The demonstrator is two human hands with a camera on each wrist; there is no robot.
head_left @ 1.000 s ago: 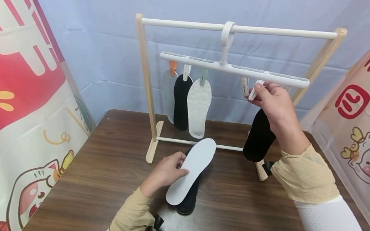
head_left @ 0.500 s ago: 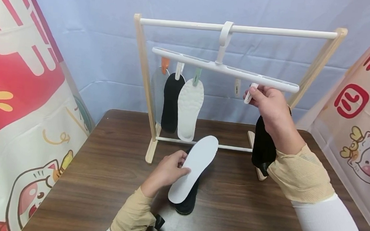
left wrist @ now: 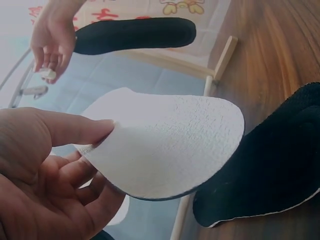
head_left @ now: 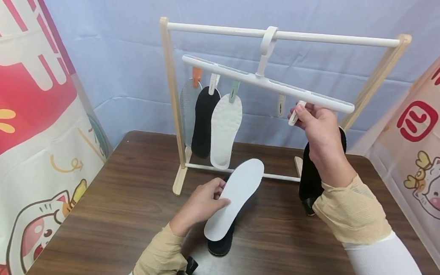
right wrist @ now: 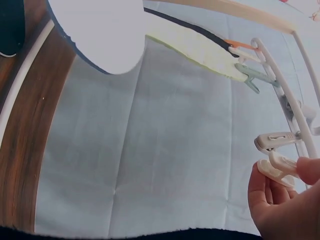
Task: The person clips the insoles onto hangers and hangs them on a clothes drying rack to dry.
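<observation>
My left hand (head_left: 202,202) pinches a white insole (head_left: 235,198) between thumb and fingers, lifted over a black insole (head_left: 220,245) on the table. In the left wrist view the white insole (left wrist: 175,135) shows its textured face and a dark edge. My right hand (head_left: 322,129) pinches a white clothes peg (head_left: 295,115) on the white hanger (head_left: 224,71), whose right end tilts down. The right wrist view has this peg (right wrist: 276,167) with its jaws parted and nothing between them. Partly behind my right forearm hangs another black insole (head_left: 311,171).
A rack with a white top bar (head_left: 326,38) and wooden legs carries the hanger. Pegs hold a grey insole (head_left: 188,105), a black insole (head_left: 204,130) and a white padded insole (head_left: 226,129) on its left. Beside my right hand hangs an unused peg (head_left: 281,105).
The hanger has swung left and its right end has dipped, carrying the hung insoles along. My right hand has moved slightly left and down; my left hand has raised the white insole a little rightward.
</observation>
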